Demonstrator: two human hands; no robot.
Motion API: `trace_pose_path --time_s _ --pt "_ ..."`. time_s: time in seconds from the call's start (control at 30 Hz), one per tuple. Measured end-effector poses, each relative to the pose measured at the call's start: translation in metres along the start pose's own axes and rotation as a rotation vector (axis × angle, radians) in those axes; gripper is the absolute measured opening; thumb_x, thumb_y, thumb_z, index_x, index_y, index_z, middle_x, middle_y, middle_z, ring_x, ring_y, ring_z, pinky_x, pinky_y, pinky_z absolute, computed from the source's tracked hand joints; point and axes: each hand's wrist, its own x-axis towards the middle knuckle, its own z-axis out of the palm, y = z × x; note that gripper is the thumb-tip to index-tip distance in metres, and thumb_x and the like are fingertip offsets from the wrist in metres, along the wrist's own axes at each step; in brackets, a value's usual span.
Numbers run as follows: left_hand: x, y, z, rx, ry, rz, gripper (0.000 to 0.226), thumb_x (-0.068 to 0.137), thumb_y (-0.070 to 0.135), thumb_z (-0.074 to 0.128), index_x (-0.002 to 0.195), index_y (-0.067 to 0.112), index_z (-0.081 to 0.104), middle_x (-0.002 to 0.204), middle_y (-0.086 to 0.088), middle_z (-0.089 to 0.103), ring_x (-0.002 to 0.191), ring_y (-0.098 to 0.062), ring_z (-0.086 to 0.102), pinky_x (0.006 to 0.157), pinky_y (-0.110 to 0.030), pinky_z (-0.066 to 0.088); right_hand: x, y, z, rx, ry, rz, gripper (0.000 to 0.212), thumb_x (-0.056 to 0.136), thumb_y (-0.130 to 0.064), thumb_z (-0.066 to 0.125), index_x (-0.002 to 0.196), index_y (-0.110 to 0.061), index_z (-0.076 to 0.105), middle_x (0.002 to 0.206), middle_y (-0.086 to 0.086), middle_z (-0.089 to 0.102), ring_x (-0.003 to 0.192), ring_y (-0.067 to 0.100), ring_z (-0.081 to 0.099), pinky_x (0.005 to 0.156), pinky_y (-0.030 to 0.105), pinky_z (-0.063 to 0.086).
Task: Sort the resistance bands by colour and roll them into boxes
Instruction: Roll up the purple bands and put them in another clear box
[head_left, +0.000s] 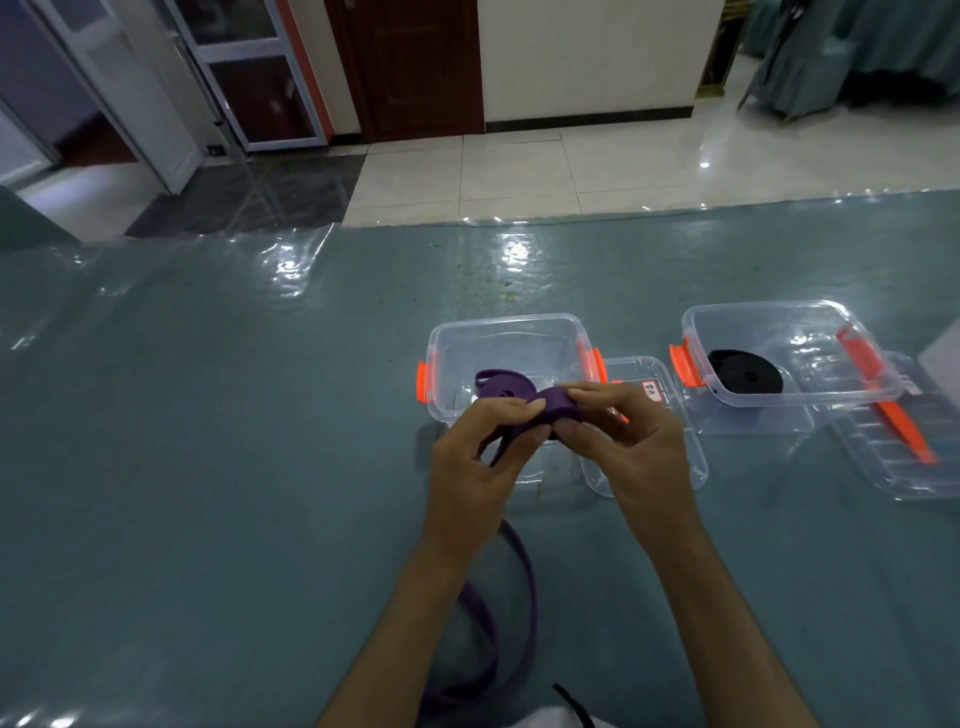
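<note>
You are pinching a flat purple rubber resistance band (558, 408) with both hands above the grey-blue plastic-covered table (234, 441). Your right hand (631, 447) is gripping the small rolled end between thumb and fingertips (587, 396), closed tight on it. Your left hand (480, 460) is holding the strap just left of that roll, fingers narrow around it. Beneath your left palm the loose length is trailing down toward you across the table. Just beyond your fingertips a clear plastic box with orange clips (509, 332) is sitting, its clear lid (654, 415) beside it under your right hand. Further right of your fingers, a second clear box (769, 317) is holding a rolled black band (745, 371).
</note>
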Motion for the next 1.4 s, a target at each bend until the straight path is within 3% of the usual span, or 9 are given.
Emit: trace_pose_path --time_s 0.2,0.33,0.47,0.6,0.77,0.97,1.13,1.3,1.4 --pt "-0.006 -0.004 0.000 0.065 -0.036 -0.008 0.023 0.100 0.012 0.071 0.123 0.011 0.074 0.118 0.004 0.077 0.115 -0.018 0.073 0.101 -0.038 0.060 0.004 -0.003 -0.007 -0.023 -0.067 0.058 0.024 0.080 -0.014 0.084 0.097 -0.004 0.070 0.102 0.015 0.078 0.096 0.033 0.079 0.073 0.047 0.067" --pt "0.003 0.003 0.001 0.003 -0.073 0.013 0.038 0.093 0.013 0.079 0.130 0.017 0.073 0.122 0.009 0.073 0.118 -0.024 0.070 0.102 -0.036 0.058 0.000 -0.005 0.001 0.076 -0.024 0.011 0.022 0.091 -0.015 0.075 0.113 -0.014 0.074 0.108 0.012 0.078 0.101 0.033 0.078 0.077 0.039 0.065" --pt "0.010 0.006 -0.003 0.012 -0.083 0.085 0.042 0.098 0.012 0.074 0.137 0.024 0.068 0.124 0.011 0.070 0.117 -0.026 0.068 0.100 -0.030 0.056 0.003 -0.007 0.009 0.083 -0.010 -0.013 0.019 0.089 -0.014 0.077 0.107 -0.006 0.075 0.108 0.014 0.077 0.105 0.033 0.076 0.085 0.039 0.064" --pt "0.009 0.008 -0.007 -0.107 0.019 0.040 0.041 0.094 0.014 0.079 0.128 0.033 0.067 0.125 0.009 0.071 0.119 -0.026 0.070 0.099 -0.027 0.057 0.008 -0.012 0.006 -0.061 0.036 -0.043 0.026 0.078 -0.019 0.084 0.093 -0.003 0.072 0.100 0.007 0.078 0.098 0.025 0.077 0.085 0.037 0.064" --pt "0.008 0.011 -0.003 -0.160 0.090 0.037 0.025 0.090 0.020 0.082 0.113 0.027 0.075 0.113 0.003 0.076 0.110 -0.025 0.074 0.094 -0.025 0.058 0.001 -0.007 0.006 0.106 -0.043 -0.043 0.021 0.090 -0.012 0.076 0.110 -0.017 0.074 0.110 0.016 0.076 0.106 0.034 0.075 0.083 0.039 0.064" --pt "0.009 0.007 -0.010 -0.043 0.084 0.051 0.026 0.088 0.017 0.086 0.112 0.019 0.075 0.110 0.006 0.078 0.108 -0.024 0.075 0.094 -0.026 0.059 0.005 -0.007 0.004 -0.015 -0.035 -0.010 0.020 0.079 -0.020 0.091 0.089 -0.014 0.075 0.104 0.011 0.075 0.102 0.034 0.076 0.084 0.048 0.064" --pt "0.005 0.008 -0.005 -0.185 0.057 -0.025 0.032 0.087 0.017 0.082 0.117 0.029 0.080 0.115 0.006 0.078 0.113 -0.021 0.074 0.098 -0.026 0.058 0.004 -0.005 0.004 0.067 -0.012 -0.028 0.021 0.086 -0.012 0.079 0.105 -0.007 0.073 0.104 0.017 0.077 0.101 0.035 0.077 0.080 0.041 0.065" --pt "0.011 0.008 -0.015 -0.198 0.021 -0.075 0.031 0.082 0.014 0.089 0.112 0.018 0.080 0.108 -0.005 0.080 0.105 -0.027 0.077 0.093 -0.029 0.061 0.004 -0.001 -0.002 0.019 -0.017 0.049 0.034 0.078 -0.023 0.089 0.093 0.001 0.068 0.109 0.019 0.075 0.105 0.037 0.075 0.089 0.048 0.063" --pt "0.009 0.010 -0.010 -0.214 0.054 -0.123 0.028 0.080 0.016 0.092 0.104 0.024 0.081 0.105 -0.002 0.081 0.103 -0.026 0.078 0.091 -0.029 0.062 0.004 -0.005 -0.002 0.032 0.001 0.037 0.030 0.077 -0.027 0.092 0.096 -0.012 0.074 0.103 0.015 0.078 0.098 0.034 0.077 0.080 0.039 0.065"
